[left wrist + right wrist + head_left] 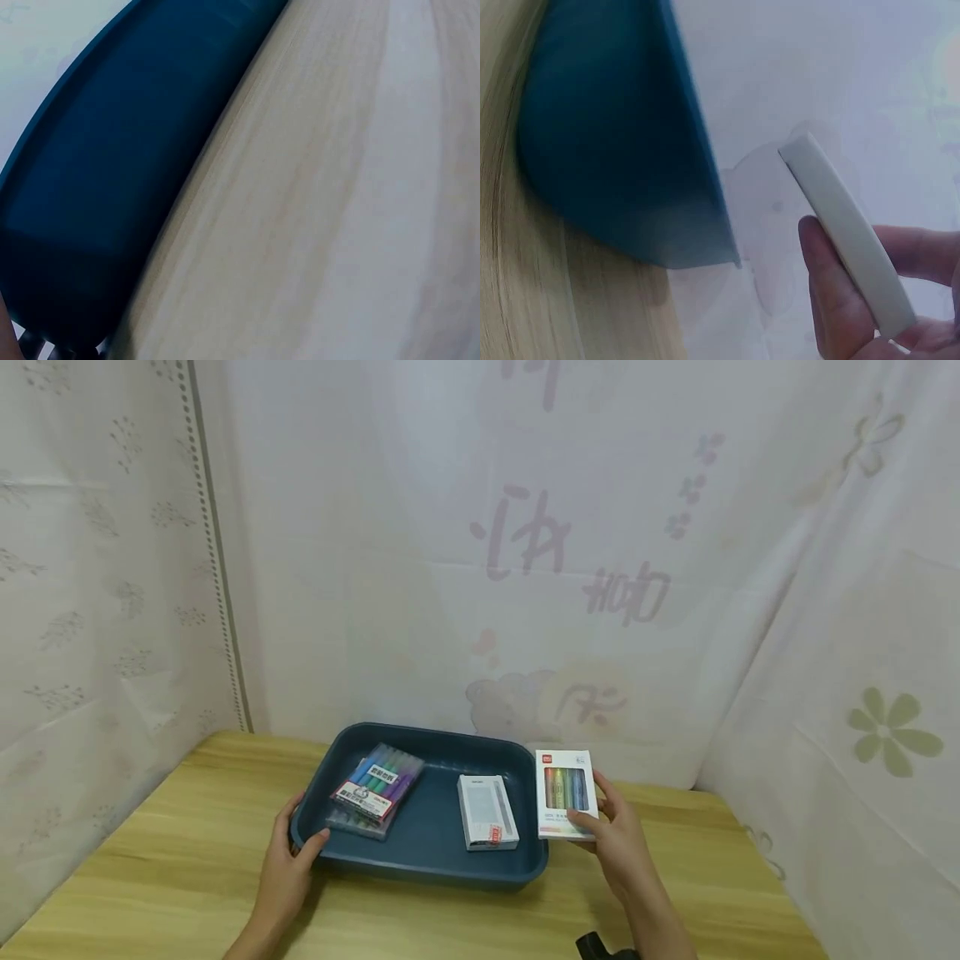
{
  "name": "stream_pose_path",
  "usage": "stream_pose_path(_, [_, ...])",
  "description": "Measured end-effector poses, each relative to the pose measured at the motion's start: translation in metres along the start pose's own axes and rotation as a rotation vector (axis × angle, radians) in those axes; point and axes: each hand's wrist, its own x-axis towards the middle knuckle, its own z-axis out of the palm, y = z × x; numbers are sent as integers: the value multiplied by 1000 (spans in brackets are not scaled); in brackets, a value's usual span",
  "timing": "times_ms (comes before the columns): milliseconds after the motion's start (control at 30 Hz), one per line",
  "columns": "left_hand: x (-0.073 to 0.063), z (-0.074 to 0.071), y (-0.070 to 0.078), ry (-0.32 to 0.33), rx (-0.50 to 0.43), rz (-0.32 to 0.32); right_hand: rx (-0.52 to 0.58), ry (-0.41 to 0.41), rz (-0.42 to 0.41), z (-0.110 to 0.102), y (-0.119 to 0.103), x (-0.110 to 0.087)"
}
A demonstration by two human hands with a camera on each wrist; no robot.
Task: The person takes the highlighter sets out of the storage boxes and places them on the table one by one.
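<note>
My left hand grips the near left corner of a dark blue plastic bin, its thumb over the rim. In the left wrist view the bin's side fills the left part. My right hand holds a white box of coloured pens upright beside the bin's right end, thumb across the front. Edge-on in the right wrist view, the box is pinched between thumb and fingers, apart from the bin wall. Inside the bin lie clear packs of coloured markers on the left and a white box on the right.
The bin stands on a wood-grain table. A black object pokes in at the bottom edge by the right forearm. Pale printed curtains enclose the back and both sides of the table.
</note>
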Motion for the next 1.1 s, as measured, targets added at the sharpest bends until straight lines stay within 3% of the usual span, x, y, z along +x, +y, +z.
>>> stream_pose_path(167, [-3,1,-1,0,-2,3,36,-5,5,-6,13,4])
stream_pose_path(1100, [-1,3,-1,22,3,35,30,48,52,-20,30,16])
